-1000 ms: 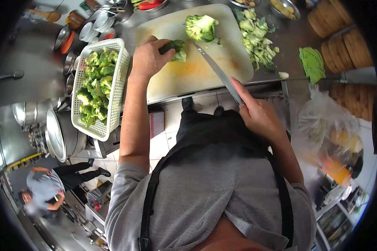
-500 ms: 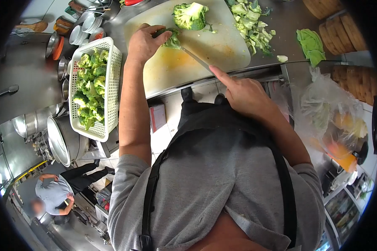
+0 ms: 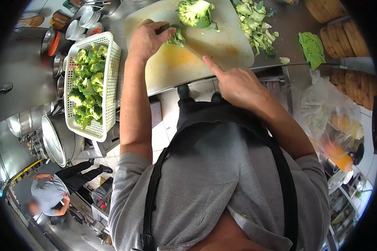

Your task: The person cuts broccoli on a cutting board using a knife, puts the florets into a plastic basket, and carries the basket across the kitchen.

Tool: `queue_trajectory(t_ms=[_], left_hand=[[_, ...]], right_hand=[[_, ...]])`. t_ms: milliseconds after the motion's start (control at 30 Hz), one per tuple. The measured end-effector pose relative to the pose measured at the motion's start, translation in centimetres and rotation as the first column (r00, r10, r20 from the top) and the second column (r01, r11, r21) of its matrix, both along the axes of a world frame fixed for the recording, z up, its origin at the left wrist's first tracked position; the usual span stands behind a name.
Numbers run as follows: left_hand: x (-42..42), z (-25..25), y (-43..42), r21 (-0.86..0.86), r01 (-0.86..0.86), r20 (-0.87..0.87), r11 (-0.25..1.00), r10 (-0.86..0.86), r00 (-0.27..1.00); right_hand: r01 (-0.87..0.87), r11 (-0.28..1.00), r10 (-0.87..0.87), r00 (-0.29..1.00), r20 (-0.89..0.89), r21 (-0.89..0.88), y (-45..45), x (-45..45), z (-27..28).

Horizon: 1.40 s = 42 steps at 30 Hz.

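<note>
My left hand (image 3: 148, 38) is closed around a small broccoli piece (image 3: 176, 37) on the stained white cutting board (image 3: 159, 75). Gripped in my right hand (image 3: 238, 83) is a knife (image 3: 193, 52), the index finger stretched along its back. The blade's tip end reaches the held piece; the handle is hidden inside my palm. A larger broccoli head (image 3: 194, 13) lies cut side up farther back on the board. To the board's right is a heap of chopped pale green stalk pieces (image 3: 253, 25).
A white perforated basket (image 3: 110, 83) of broccoli florets stands left of my left arm. Green leaves (image 3: 312, 48), bamboo steamers (image 3: 345, 37) and a clear plastic bag (image 3: 322, 100) are on the right. Stacked white dishes (image 3: 74, 30) stand back left. Another person (image 3: 50, 190) is at lower left.
My right hand and the knife have moved left, closer to my left hand, and the blade now lies farther in at the held broccoli piece. The whole view has shifted slightly.
</note>
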<state>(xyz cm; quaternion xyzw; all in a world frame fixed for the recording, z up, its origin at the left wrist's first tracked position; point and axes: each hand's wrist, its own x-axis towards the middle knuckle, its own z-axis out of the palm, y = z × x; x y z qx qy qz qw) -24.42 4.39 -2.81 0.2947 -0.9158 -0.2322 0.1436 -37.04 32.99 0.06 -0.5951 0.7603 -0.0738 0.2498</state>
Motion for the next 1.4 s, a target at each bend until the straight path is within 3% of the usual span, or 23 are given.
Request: queue_trajectory(t_ms=[67,133,167,233,500,567,633,667,700,767,900,933,1133,1400], left_hand=[[1.3,0.5,0.5,-0.018,0.004,-0.004,1.000,-0.004,1.000],[3.4,0.8,1.9,0.011,-0.015,-0.011,1.000,0.015,1.000],[4.3,0.6,2.6,0.009,-0.021,-0.007,1.000,0.021,1.000],[6.3,-0.4,4.2,0.001,-0.074,-0.099,0.997,0.073,0.992],[8.2,-1.7,5.4,0.049,-0.192,-0.148,0.980,0.197,0.969],[8.1,-1.8,5.1,0.022,-0.179,-0.152,0.984,0.180,0.972],[7.8,-1.8,4.6,-0.155,-0.069,-0.189,0.985,0.039,0.981],[7.7,-1.9,4.2,-0.019,-0.038,-0.143,0.999,0.035,0.989],[7.6,-1.4,4.5,-0.018,-0.038,-0.144,0.999,0.035,0.989],[6.9,-0.1,4.9,0.025,-0.072,0.049,0.997,0.071,0.996],[6.1,0.8,7.6,0.026,-0.152,0.154,0.988,0.147,0.977],[6.1,-0.4,7.8,-0.043,-0.158,0.073,0.986,0.161,0.984],[5.5,-0.7,10.6,-0.025,-0.305,0.073,0.952,0.306,0.949],[5.5,-0.7,10.5,0.020,-0.296,0.079,0.955,0.293,0.953]], right_hand=[[0.008,0.999,-0.008,1.000,-0.004,0.049,-0.2,-0.5,0.3],[0.134,0.990,-0.141,0.968,0.210,0.047,0.7,-1.9,1.0],[0.128,0.991,-0.135,0.968,0.214,0.045,1.0,-2.4,1.3],[0.221,0.958,-0.261,0.936,0.236,0.182,2.1,-2.8,1.4],[0.110,0.993,-0.115,0.974,0.195,0.035,5.4,-1.3,1.9],[0.085,0.996,-0.089,0.977,0.193,0.030,5.2,-0.9,2.3],[0.080,0.996,-0.084,0.977,0.197,0.024,5.1,-0.7,2.5],[0.077,0.997,-0.080,0.977,0.198,0.024,5.0,-0.5,2.4],[0.079,0.997,-0.082,0.977,0.197,0.024,4.9,-0.5,2.2],[0.090,0.996,-0.092,0.977,0.191,0.022,4.7,-0.4,2.3],[0.086,0.996,-0.089,0.974,0.211,0.021,4.6,-0.2,2.2],[0.071,0.997,-0.068,0.975,0.212,-0.005,4.6,-0.2,1.9],[0.081,0.996,-0.087,0.976,0.199,0.035,3.9,0.5,1.0],[0.033,0.990,-0.055,0.985,0.164,0.136,2.9,1.0,1.9]])
